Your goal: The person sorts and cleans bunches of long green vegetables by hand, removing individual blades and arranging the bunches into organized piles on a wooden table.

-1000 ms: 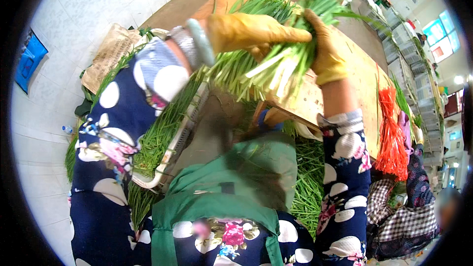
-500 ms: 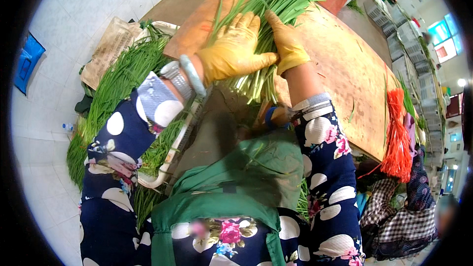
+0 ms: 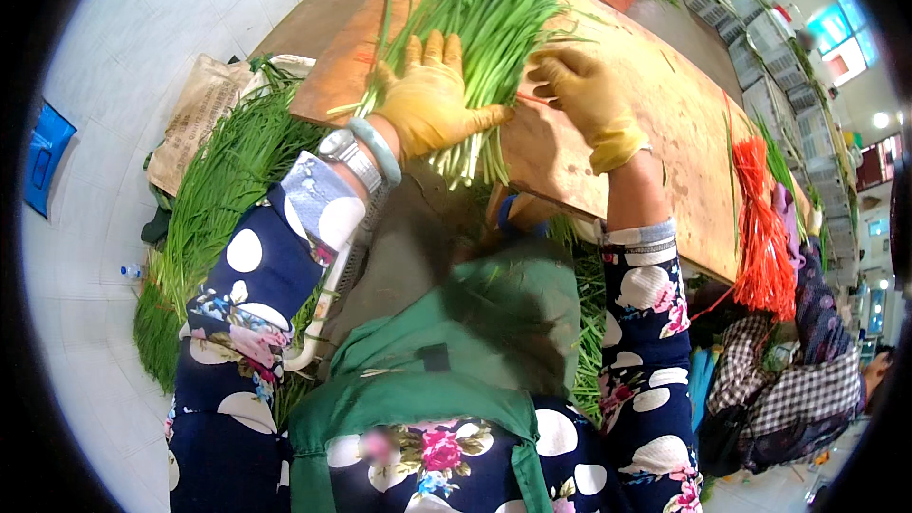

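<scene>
A thick bunch of garlic chives (image 3: 494, 24) lies across the near left part of a wooden board (image 3: 646, 104), its pale cut ends over the near edge. My left hand (image 3: 427, 100), in a yellow glove, rests flat on the stems with fingers spread. To the right of the bunch, my right hand (image 3: 584, 95), also gloved in yellow, is above the board with its fingers curled. A thin red string (image 3: 530, 98) runs from the bunch's side to those fingertips; the exact grip is partly hidden.
More chives (image 3: 228, 161) fill a white crate at left, by a brown sack (image 3: 199, 114). Red strings (image 3: 760, 228) hang over the board's right edge. Another person's checked sleeve (image 3: 798, 389) is at lower right. White crates (image 3: 765, 38) line the far right.
My right hand has come off the chives and moved right, its fingers curling. The red string now shows beside the bunch. My left hand stays on the stems, fingers more spread.
</scene>
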Demonstrator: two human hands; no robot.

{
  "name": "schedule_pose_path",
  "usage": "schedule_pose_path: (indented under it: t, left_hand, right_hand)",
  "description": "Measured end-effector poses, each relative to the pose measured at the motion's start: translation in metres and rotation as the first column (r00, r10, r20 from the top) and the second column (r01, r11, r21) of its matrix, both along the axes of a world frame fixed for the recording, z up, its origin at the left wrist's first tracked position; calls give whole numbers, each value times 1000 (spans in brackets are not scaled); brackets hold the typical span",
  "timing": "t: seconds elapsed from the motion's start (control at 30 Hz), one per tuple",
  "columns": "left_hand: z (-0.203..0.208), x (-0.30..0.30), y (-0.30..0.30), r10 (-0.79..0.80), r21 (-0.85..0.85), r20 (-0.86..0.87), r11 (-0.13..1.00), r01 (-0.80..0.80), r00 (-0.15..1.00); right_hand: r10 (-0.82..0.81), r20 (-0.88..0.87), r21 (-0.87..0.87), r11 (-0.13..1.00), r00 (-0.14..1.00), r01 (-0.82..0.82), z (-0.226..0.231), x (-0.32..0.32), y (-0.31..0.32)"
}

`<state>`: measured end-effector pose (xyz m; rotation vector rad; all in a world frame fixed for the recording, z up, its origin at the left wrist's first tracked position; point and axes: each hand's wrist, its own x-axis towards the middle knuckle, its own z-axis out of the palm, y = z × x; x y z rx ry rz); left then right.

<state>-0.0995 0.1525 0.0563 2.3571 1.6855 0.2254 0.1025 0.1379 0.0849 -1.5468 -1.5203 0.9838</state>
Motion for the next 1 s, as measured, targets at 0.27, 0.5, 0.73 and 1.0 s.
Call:
schedule_pose_path:
  t: [0.27,0.5,0.73,1.0]
  left_hand:
    - [-12,-13,27,-80,-130,21,988,82,997]
    - [-3,-11,26,-86,-144,-28,986,81,996]
    - [3,-6,13,-15,-93,5,996,16,1000]
    - [-6,-6,17,-26,-82,109,996,35,994]
  right_hand:
    - [102,-252,78,993,962,-85,-20,-27,-83]
    - [99,69,472,874,993,-120,-25,-63,-90]
    - [-124,554,464,867,823,-182,-30,-84,-89]
    - [-203,537,505,855,819,-119,-37,-90,-93]
